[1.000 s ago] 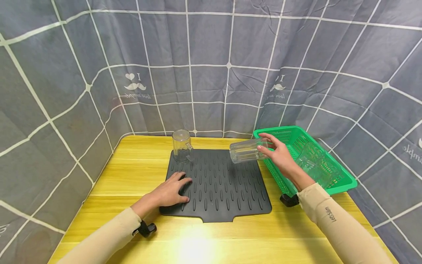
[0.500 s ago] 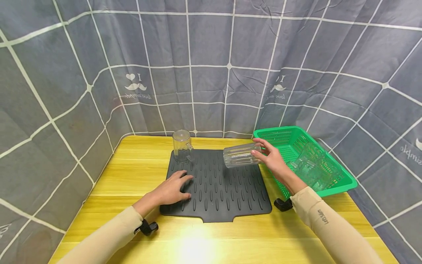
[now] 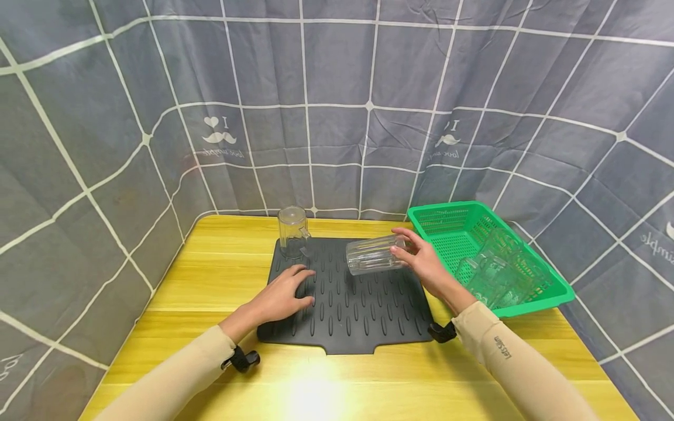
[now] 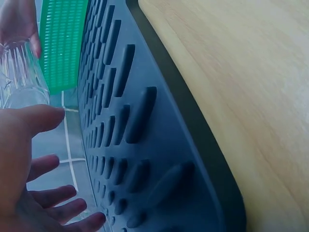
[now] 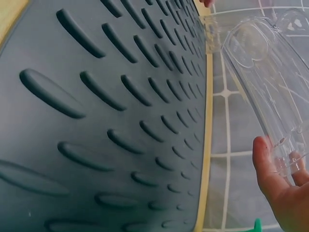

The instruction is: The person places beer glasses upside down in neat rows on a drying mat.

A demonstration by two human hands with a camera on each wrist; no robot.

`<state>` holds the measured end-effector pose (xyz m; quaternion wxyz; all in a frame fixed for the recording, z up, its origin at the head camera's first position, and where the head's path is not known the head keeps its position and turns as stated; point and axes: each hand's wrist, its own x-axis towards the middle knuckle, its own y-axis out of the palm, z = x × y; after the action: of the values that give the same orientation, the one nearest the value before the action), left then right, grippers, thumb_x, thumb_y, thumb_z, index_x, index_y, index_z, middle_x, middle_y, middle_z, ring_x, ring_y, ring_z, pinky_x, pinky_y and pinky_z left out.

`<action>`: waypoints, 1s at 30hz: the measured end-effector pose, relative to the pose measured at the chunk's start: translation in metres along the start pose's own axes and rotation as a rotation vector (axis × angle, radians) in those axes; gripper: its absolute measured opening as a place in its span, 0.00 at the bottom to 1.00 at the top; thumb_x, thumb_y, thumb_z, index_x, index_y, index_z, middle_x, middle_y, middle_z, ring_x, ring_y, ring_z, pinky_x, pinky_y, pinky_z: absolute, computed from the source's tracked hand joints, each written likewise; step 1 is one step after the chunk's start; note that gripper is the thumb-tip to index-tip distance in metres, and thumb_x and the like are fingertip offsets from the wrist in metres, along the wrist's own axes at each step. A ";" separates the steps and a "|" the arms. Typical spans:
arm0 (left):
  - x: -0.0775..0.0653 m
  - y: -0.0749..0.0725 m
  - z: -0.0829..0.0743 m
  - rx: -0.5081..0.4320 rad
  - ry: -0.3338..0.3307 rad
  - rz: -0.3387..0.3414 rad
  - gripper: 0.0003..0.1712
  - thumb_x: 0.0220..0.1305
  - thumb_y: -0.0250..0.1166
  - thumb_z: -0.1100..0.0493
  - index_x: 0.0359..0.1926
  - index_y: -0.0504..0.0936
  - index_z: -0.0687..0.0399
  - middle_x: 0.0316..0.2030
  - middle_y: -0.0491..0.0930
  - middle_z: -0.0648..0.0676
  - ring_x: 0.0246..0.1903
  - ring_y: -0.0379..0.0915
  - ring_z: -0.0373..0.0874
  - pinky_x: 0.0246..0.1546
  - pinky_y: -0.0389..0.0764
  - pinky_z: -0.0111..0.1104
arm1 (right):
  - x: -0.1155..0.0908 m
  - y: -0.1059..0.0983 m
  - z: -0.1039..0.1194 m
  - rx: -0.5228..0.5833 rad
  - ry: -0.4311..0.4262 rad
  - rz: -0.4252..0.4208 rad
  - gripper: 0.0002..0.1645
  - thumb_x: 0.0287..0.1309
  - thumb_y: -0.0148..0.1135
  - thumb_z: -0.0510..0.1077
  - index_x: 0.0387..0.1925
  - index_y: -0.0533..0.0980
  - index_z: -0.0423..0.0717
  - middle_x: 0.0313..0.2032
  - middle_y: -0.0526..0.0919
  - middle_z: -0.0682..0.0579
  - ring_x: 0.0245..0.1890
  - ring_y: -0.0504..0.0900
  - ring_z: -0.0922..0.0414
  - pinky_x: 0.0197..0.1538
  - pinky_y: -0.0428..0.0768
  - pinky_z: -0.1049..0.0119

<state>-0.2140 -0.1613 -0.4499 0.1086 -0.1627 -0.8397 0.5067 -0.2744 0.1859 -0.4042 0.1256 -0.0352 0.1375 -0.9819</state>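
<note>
In the head view my right hand [image 3: 423, 266] grips one end of a clear glass mug [image 3: 372, 255]. The mug is tipped almost onto its side, over the right half of a black ridged mat [image 3: 342, 318]. Thumb and fingers hold it near its end in the right wrist view too, where the clear mug [image 5: 263, 72] slants away from the hand. My left hand [image 3: 279, 295] hovers at the mat's left side, fingers spread and loosely bent, holding nothing. A second glass mug [image 3: 292, 231] stands at the mat's back left corner, its handle toward the right.
To the right of the mat a green plastic basket [image 3: 447, 219] sits at an angle. Several clear glass mugs [image 3: 495, 278] lie in its near right part. The wooden table [image 3: 200, 263] ends at a grey checked curtain [image 3: 337, 134] behind and at both sides.
My right hand has carried the glass mug left and slightly nearer, away from the basket and farther over the mat. The left hand has shifted slightly right and up.
</note>
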 end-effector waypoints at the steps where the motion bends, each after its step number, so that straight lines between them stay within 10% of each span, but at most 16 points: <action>1: 0.001 0.000 -0.001 -0.008 -0.003 -0.008 0.38 0.65 0.68 0.45 0.72 0.69 0.50 0.73 0.62 0.61 0.72 0.61 0.59 0.66 0.68 0.57 | 0.000 0.001 0.000 0.000 0.000 0.001 0.34 0.69 0.63 0.53 0.73 0.66 0.56 0.69 0.66 0.42 0.59 0.75 0.44 0.53 0.79 0.55; 30: 0.031 0.008 -0.033 -0.434 0.022 -0.121 0.56 0.61 0.72 0.40 0.80 0.50 0.42 0.75 0.60 0.56 0.70 0.65 0.54 0.62 0.75 0.49 | -0.001 0.030 -0.010 0.111 0.048 0.037 0.33 0.69 0.62 0.52 0.72 0.66 0.57 0.69 0.66 0.44 0.58 0.73 0.47 0.54 0.76 0.53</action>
<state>-0.2296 -0.1190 -0.4406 0.1102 -0.1373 -0.9360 0.3047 -0.2671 0.1610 -0.4226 0.1425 -0.0022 0.0864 -0.9860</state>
